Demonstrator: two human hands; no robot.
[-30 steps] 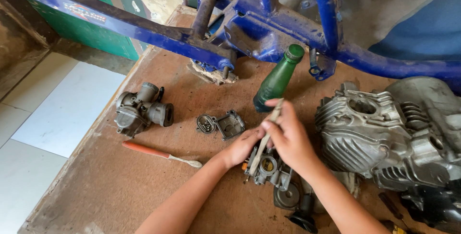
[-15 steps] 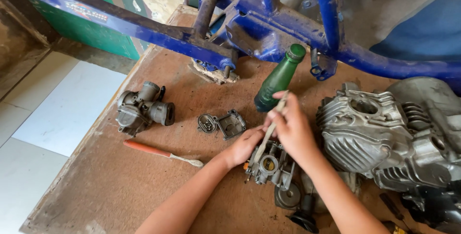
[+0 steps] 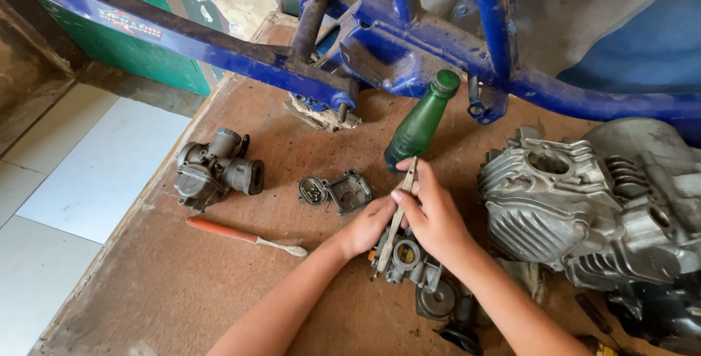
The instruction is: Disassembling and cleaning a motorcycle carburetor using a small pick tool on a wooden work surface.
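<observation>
My right hand (image 3: pixel 432 213) grips a thin metal tool (image 3: pixel 399 208), its tip pointing down into a small carburettor (image 3: pixel 403 257) on the brown board (image 3: pixel 182 283). My left hand (image 3: pixel 365 228) holds the carburettor's left side, steadying it. A green bottle (image 3: pixel 422 121) stands just beyond my hands. A loose float bowl and a small cover (image 3: pixel 337 193) lie to the left of my left hand.
A second carburettor (image 3: pixel 213 168) sits at the left, with an orange-handled brush (image 3: pixel 244 236) near it. A grey finned engine block (image 3: pixel 599 210) fills the right. A blue motorcycle frame (image 3: pixel 380 42) spans the back. White floor tiles (image 3: pixel 66 203) lie past the board's left edge.
My right hand with the tool has risen slightly and tilted the tool more upright. The left hand stays on the carburettor.
</observation>
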